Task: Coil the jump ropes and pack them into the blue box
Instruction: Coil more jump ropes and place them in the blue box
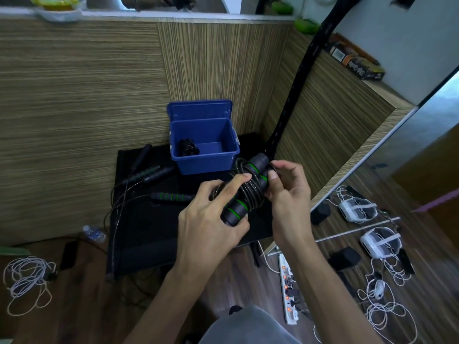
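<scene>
On the black worktop [139,234], loose jump ropes [149,173] with black, green-banded handles lie left of the open blue box [206,160], which holds one dark coiled rope [188,147]. In front of the box, the left hand [211,219] grips the handles of a wound rope bundle [248,189]. The right hand [288,192] pinches that bundle's cord at its far end.
</scene>
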